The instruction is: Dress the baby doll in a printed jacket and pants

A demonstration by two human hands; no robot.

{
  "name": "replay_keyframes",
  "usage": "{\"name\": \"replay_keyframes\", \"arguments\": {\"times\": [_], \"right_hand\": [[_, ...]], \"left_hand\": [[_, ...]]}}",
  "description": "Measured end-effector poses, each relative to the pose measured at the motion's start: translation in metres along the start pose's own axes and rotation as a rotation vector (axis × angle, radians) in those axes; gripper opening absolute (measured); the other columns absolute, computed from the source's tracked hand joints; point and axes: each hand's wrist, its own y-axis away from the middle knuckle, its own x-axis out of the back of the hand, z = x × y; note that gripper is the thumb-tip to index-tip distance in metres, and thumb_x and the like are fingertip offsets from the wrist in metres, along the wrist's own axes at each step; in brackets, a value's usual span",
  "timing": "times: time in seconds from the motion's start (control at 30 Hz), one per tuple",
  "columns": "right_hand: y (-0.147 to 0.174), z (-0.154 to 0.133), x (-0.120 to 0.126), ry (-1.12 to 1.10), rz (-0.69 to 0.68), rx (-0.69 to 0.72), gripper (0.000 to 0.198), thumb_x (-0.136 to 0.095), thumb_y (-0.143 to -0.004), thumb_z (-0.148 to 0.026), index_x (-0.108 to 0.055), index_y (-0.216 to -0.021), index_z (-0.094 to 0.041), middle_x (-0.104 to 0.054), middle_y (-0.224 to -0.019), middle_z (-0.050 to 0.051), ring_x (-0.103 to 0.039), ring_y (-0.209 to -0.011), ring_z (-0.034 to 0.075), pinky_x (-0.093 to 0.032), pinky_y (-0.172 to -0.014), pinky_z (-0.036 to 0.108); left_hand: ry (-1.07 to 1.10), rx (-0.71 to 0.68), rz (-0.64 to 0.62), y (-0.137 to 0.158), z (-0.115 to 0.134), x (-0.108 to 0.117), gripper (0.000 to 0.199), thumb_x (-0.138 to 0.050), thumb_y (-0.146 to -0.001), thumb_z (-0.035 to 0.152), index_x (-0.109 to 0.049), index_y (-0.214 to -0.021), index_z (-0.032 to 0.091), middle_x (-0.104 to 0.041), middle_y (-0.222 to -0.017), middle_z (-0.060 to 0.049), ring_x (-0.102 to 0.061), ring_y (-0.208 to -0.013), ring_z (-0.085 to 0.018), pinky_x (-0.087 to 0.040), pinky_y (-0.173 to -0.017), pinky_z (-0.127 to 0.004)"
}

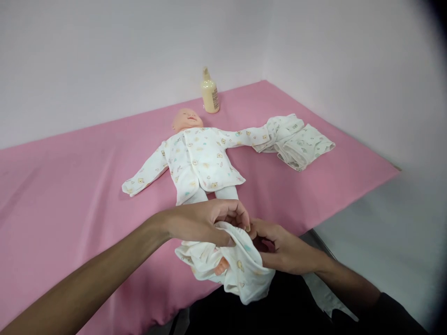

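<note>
A baby doll [187,120] lies on its back in a white printed long-sleeved baby top [209,158], arms spread. Its legs [226,192] point toward me and pass behind my hands. White printed baby pants [249,274] are bunched around the doll's feet at the table's front edge; one pinkish foot [221,266] shows inside the folds. My left hand [209,223] pinches the upper edge of the pants between thumb and fingers. From the right, my right hand [282,246] grips the same cloth, its fingertips partly hidden and close to those of the left.
Folded white printed cloth [303,144] lies by the doll's outstretched sleeve on the right. A pump bottle of pale yellow liquid [210,95] stands behind the head. Pink cloth [87,186] covers the table, which meets pale walls [139,56] at the back and right.
</note>
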Motion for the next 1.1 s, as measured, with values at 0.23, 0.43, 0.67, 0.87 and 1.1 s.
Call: {"name": "replay_keyframes", "arguments": {"times": [0.23,0.43,0.67,0.87,1.1], "right_hand": [[-0.008,0.011,-0.017,-0.019,0.401,0.091,0.007,-0.06,-0.092,-0.019,-0.057,-0.099,-0.022,-0.06,-0.094,-0.001,-0.058,-0.083,0.011,-0.046,-0.073,0.024],[-0.019,0.0,-0.017,0.129,0.539,0.197,0.005,-0.056,-0.093,-0.018,-0.058,-0.096,-0.022,-0.061,-0.092,0.0,-0.057,-0.086,0.013,-0.047,-0.075,0.026],[-0.042,-0.03,-0.001,0.233,0.358,0.148,0.007,-0.061,-0.089,-0.019,-0.064,-0.095,-0.02,-0.062,-0.088,0.0,-0.053,-0.073,0.011,-0.045,-0.067,0.025],[-0.039,-0.047,0.006,0.265,0.266,0.144,0.017,-0.06,-0.091,-0.028,-0.062,-0.107,-0.021,-0.062,-0.096,0.002,-0.057,-0.08,0.013,-0.049,-0.073,0.028],[0.052,-0.019,0.003,0.459,0.184,-0.183,0.036,-0.076,-0.081,-0.04,-0.062,-0.112,-0.03,-0.066,-0.106,0.002,-0.061,-0.095,0.02,-0.05,-0.079,0.029]], "left_hand": [[0.292,0.236,0.246,-0.012,-0.009,-0.001,0.037,-0.061,-0.085,0.054,-0.065,-0.093,0.018,-0.066,-0.09,-0.003,-0.058,-0.075,-0.012,-0.043,-0.063,-0.023],[0.187,0.369,0.248,-0.016,-0.004,0.002,0.02,-0.064,-0.08,0.036,-0.069,-0.088,0.018,-0.064,-0.079,0.001,-0.052,-0.062,-0.008,-0.037,-0.053,-0.019],[0.003,0.335,-0.062,-0.009,-0.01,0.018,0.012,-0.067,-0.073,0.024,-0.071,-0.081,0.016,-0.059,-0.062,0.002,-0.042,-0.046,-0.006,-0.028,-0.042,-0.017],[0.041,0.253,-0.118,-0.003,-0.019,0.023,0.011,-0.067,-0.074,0.02,-0.068,-0.064,0.016,-0.058,-0.056,0.003,-0.047,-0.049,-0.006,-0.035,-0.048,-0.018],[0.227,0.179,-0.072,0.001,-0.027,0.024,0.011,-0.07,-0.08,0.023,-0.069,-0.074,0.015,-0.065,-0.067,0.005,-0.058,-0.066,-0.007,-0.04,-0.059,-0.016]]}}
